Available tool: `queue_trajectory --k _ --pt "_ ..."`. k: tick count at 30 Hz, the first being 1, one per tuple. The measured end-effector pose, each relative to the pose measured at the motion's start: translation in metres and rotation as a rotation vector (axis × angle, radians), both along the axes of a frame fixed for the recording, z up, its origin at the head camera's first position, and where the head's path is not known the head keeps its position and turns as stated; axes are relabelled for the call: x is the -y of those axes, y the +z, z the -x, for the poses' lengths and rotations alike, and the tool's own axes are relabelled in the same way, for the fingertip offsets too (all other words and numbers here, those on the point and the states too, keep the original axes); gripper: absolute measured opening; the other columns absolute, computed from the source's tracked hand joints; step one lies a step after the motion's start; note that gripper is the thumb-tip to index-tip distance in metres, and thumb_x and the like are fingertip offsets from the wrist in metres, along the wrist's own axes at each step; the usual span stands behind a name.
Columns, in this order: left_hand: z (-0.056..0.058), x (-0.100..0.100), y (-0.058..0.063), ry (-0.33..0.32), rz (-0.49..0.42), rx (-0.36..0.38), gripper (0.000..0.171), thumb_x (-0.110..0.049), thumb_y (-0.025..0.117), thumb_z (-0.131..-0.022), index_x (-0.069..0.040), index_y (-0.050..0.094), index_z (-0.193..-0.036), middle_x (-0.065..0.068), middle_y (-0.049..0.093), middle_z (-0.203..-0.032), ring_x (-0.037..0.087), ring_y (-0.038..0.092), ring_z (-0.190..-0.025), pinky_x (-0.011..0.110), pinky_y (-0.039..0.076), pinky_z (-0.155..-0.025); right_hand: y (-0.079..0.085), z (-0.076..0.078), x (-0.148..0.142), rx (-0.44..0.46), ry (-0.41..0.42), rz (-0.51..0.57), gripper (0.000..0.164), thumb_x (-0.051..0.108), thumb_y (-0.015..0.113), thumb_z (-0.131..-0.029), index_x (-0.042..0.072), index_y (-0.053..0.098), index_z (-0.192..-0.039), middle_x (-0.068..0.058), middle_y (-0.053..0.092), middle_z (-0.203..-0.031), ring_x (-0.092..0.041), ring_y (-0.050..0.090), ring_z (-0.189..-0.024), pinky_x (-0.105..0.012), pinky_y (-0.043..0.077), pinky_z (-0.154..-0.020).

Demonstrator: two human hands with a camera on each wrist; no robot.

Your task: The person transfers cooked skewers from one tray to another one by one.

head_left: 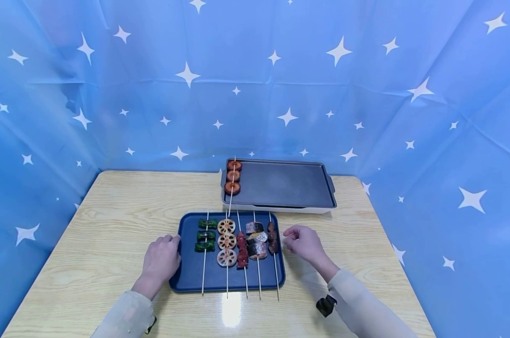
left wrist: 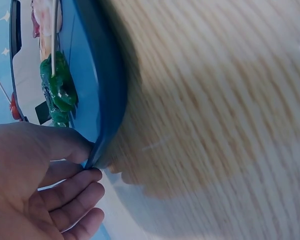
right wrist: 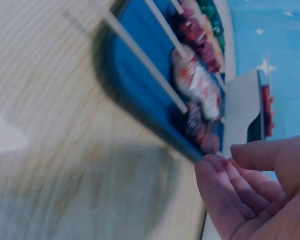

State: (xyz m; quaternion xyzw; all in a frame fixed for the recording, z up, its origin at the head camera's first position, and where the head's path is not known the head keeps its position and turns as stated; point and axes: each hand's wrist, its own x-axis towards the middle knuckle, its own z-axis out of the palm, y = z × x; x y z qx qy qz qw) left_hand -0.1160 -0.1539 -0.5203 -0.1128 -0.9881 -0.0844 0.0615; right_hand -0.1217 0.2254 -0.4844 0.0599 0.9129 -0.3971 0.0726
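Observation:
My left hand [head_left: 163, 257] pinches the left rim of a dark blue tray [head_left: 187, 277], thumb above and fingertips below in the left wrist view. My right hand [head_left: 305, 244] is beside the tray's right rim, thumb and fingers apart with nothing between them; whether a fingertip touches the rim I cannot tell. Across the tray lie skewers of green pepper [head_left: 205, 235], lotus root slices [head_left: 227, 241], red meat [head_left: 242, 250], silvery-skinned fish-like chunks [head_left: 257, 240] and small brown meat pieces [head_left: 273, 237]. Their sticks overhang the near rim.
Behind the tray stands a rectangular electric griddle [head_left: 284, 183] with a dark plate and light base. A skewer of round brown slices [head_left: 233, 176] lies along its left side. The wooden table [head_left: 90, 225] meets a blue star-patterned curtain [head_left: 255, 108] at back and sides.

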Motion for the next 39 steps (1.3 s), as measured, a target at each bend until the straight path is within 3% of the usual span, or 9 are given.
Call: queue_trajectory --k 6,14,24,28,31,33,39 --pt "0.001 0.000 0.005 0.036 -0.016 0.062 0.038 -0.014 0.066 -0.083 0.003 0.067 -0.117 0.020 0.069 -0.105 0.036 0.064 -0.092 0.050 0.054 -0.078 -0.013 -0.010 -0.008 0.047 0.028 -0.071 0.011 0.006 0.067 -0.080 0.006 0.072 -0.090 0.001 0.066 -0.067 -0.008 0.055 -0.057 -0.024 0.045 -0.058" --pt "0.008 -0.008 0.007 0.076 -0.128 -0.091 0.032 -0.014 0.067 -0.085 0.000 0.069 -0.113 0.019 0.070 -0.105 0.037 0.066 -0.090 0.051 0.054 -0.075 -0.017 -0.021 -0.004 0.074 0.044 -0.056 0.011 0.002 0.065 -0.078 0.007 0.072 -0.086 0.002 0.060 -0.064 -0.010 0.052 -0.058 -0.023 0.041 -0.057" --pt "0.024 -0.039 0.023 -0.017 -0.257 -0.174 0.028 -0.012 0.068 -0.085 -0.003 0.071 -0.111 0.015 0.073 -0.102 0.034 0.069 -0.088 0.049 0.056 -0.075 -0.023 -0.027 0.002 0.101 0.023 -0.019 0.009 0.004 0.069 -0.080 0.004 0.069 -0.089 0.000 0.064 -0.069 -0.009 0.055 -0.058 -0.023 0.044 -0.055" --pt "0.033 -0.057 0.033 -0.029 -0.298 -0.114 0.027 -0.017 0.064 -0.090 -0.006 0.071 -0.114 0.013 0.073 -0.105 0.032 0.069 -0.093 0.049 0.056 -0.078 -0.026 -0.029 0.003 0.099 0.008 -0.009 0.010 0.002 0.069 -0.080 0.004 0.068 -0.090 0.000 0.066 -0.069 -0.009 0.058 -0.059 -0.024 0.045 -0.055" --pt "0.041 -0.069 0.041 -0.030 -0.305 -0.044 0.028 -0.022 0.059 -0.095 -0.008 0.070 -0.117 0.011 0.074 -0.107 0.028 0.071 -0.090 0.046 0.057 -0.075 -0.026 -0.030 0.005 0.094 0.005 0.005 0.010 0.001 0.068 -0.080 0.003 0.068 -0.090 -0.001 0.067 -0.070 -0.011 0.061 -0.059 -0.024 0.046 -0.054" --pt "0.046 -0.077 0.046 -0.033 -0.302 0.000 0.030 -0.024 0.056 -0.097 -0.009 0.069 -0.120 0.011 0.074 -0.107 0.023 0.070 -0.079 0.042 0.057 -0.068 -0.027 -0.031 0.005 0.088 0.007 0.011 0.010 0.000 0.068 -0.081 0.002 0.067 -0.090 -0.002 0.068 -0.069 -0.012 0.062 -0.059 -0.024 0.046 -0.053" --pt "0.058 -0.094 0.054 -0.039 -0.281 0.134 0.035 -0.027 0.050 -0.100 -0.008 0.064 -0.127 0.002 0.066 -0.073 0.012 0.047 -0.047 0.028 0.038 -0.044 -0.028 -0.032 0.007 0.096 -0.005 0.057 0.009 -0.002 0.066 -0.082 0.000 0.065 -0.090 -0.004 0.067 -0.070 -0.015 0.064 -0.057 -0.024 0.052 -0.051"
